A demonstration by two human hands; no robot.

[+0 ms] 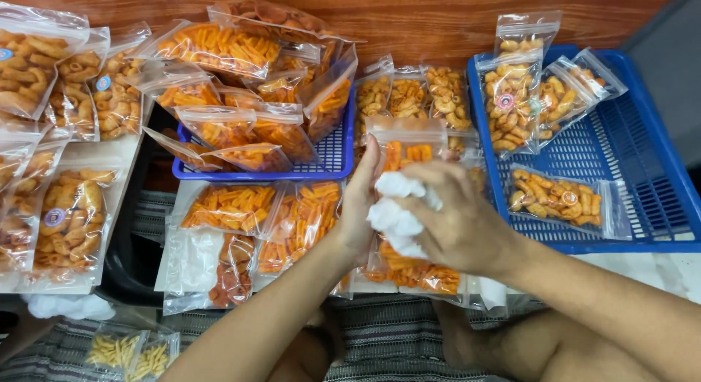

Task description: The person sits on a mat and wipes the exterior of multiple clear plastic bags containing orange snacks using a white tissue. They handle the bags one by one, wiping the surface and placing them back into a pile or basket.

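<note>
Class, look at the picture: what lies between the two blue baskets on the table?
In the head view, clear snack bags of pale curled pieces fill the gap between the left blue basket and the right blue basket, with the held bag just in front.

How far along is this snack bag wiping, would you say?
Judging by position only: four bags lie in the right blue tray, perhaps finished. In hand: the left hand steadies a clear bag of orange sticks while the right hand presses a white cloth on it. Many bags remain in the left tray.
</note>
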